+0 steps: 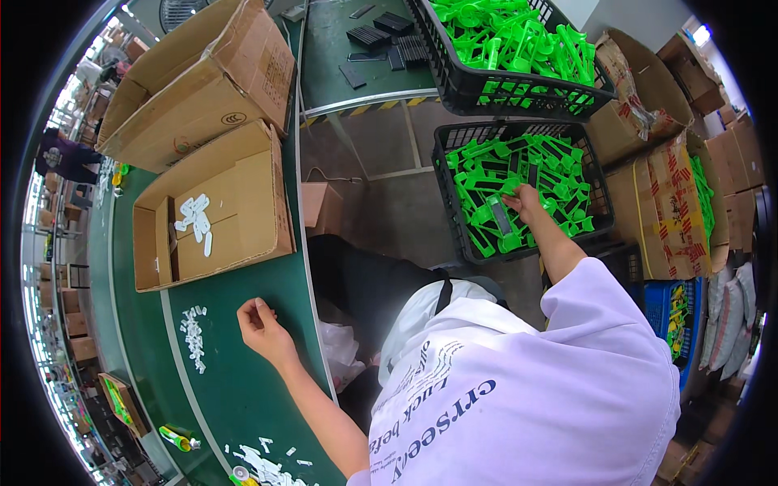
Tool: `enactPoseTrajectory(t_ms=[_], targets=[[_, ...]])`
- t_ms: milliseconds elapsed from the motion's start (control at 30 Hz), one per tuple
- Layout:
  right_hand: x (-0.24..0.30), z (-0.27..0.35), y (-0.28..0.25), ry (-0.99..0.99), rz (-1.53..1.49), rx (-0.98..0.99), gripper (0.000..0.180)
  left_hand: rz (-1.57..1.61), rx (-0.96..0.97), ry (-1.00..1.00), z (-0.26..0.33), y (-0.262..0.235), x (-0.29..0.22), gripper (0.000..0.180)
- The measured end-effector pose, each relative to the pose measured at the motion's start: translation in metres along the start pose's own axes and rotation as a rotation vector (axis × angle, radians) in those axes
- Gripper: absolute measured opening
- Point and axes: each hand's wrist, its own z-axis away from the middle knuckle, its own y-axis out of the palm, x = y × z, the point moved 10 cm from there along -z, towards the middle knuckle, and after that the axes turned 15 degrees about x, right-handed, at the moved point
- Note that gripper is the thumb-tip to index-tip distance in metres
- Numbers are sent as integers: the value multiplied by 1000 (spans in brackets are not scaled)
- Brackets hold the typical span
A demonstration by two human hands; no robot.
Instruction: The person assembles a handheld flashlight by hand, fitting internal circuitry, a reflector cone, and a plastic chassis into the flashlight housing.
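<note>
My right hand [527,202] reaches into a black plastic crate [444,154] on the right. Its fingers pinch a green plastic piece [512,191] at the top of the heap. Many similar green pieces [559,174] fill that crate, some with dark flat strips on them. Over the green tabletop [284,356], my left hand [263,328] is loosely curled, thumb and fingers apart, with nothing visible in it. Small white parts [194,344] lie in a row to its left. Beyond it is a shallow cardboard box [243,215] with several white flat pieces [193,217] inside.
A taller cardboard box [203,89] stands behind the shallow one. Another crate [519,101] of green pieces sits at the far right, near black flat blocks [381,36]. Cartons [660,211] line the right side. More white parts [271,468] lie at the near table end.
</note>
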Motion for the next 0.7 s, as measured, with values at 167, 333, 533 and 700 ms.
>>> enactPoseTrajectory(t_ms=[167,333,533,700], targets=[[-45,5,6,283,-47,46,28,34,-12,-6,0,-2,3,12],[-3,47,78,418,1257,295,22,18,0,-22,0,-1,3,12],[243,173,287,-871,950,454,13,-17,-3,-17,1,-3,0,12],[405,136,279,-805,1461,-131,32,-18,20,-4,0,0,-1,12]])
